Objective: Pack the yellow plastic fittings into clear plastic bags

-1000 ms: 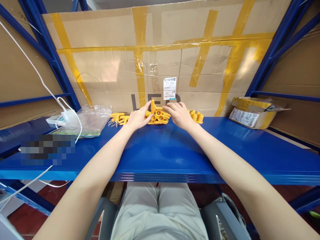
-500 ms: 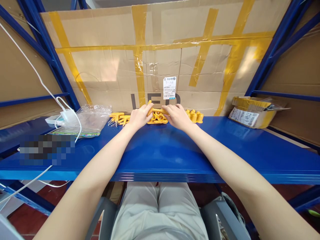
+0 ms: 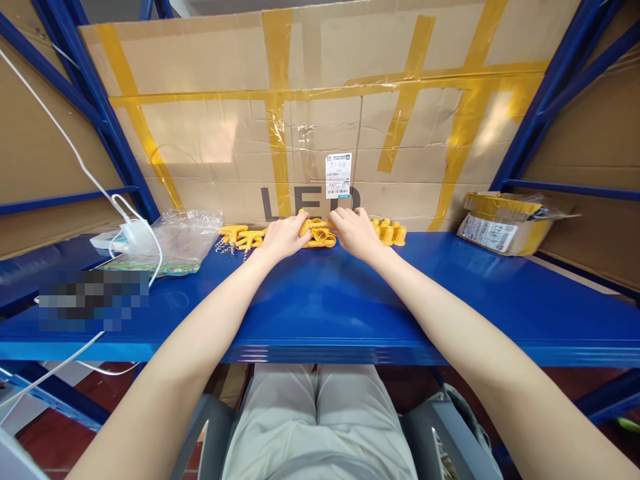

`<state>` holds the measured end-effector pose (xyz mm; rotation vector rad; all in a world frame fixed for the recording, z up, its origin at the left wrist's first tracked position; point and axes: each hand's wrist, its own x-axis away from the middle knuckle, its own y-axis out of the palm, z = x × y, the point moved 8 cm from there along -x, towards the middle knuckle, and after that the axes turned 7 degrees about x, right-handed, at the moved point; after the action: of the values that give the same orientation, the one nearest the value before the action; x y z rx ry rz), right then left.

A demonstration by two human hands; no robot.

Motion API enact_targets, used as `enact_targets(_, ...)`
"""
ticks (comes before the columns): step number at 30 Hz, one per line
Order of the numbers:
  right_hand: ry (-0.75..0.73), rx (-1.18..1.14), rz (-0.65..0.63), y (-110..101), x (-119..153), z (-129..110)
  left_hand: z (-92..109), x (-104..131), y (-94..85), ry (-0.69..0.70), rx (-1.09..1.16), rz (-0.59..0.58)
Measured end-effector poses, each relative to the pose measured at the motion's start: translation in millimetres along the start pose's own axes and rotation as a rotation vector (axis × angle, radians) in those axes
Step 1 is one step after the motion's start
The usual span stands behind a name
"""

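Observation:
My left hand [image 3: 283,237] is closed on the handle end of a yellow plastic corkscrew [image 3: 305,228]. Its stem points right toward my right hand [image 3: 356,232], whose fingers are closed around the other end and cover it. Below and behind the held piece lie yellow parts with round openings [image 3: 323,237]. Several yellow T-shaped handles with curly metal spirals [image 3: 240,236] lie beside my left hand. On the far side of my right hand stand several yellow sleeve-like pieces [image 3: 390,232].
A large taped cardboard sheet [image 3: 220,147] stands behind the blue shelf [image 3: 340,300]. At left are a clear plastic bag [image 3: 187,237], a white cable with an adapter [image 3: 137,233] and a pixelated dark item [image 3: 93,297]. An open small carton [image 3: 505,223] sits at right.
My left hand has shifted slightly right, closer to my right hand. The corkscrew's handle has moved with it, and less of the stem shows between my hands.

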<state>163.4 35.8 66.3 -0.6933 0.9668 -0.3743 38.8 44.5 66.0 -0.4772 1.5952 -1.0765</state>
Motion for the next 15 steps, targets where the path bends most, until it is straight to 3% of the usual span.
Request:
enact_targets(5,-0.034,-0.104,-0.077,9.6,2.1,-1.7,-0.6,1.6,-0.6,0.005,-0.005,-0.008)
enact_targets(11,-0.032,-0.154,-0.268,17.8,4.5,-5.7,-1.1,1.4,9.5,0.029,-0.054,-0.066)
enact_targets(15,-0.011,-0.125,-0.250,13.2,3.6,-4.2,0.0,0.3,11.7,0.039,-0.072,-0.079)
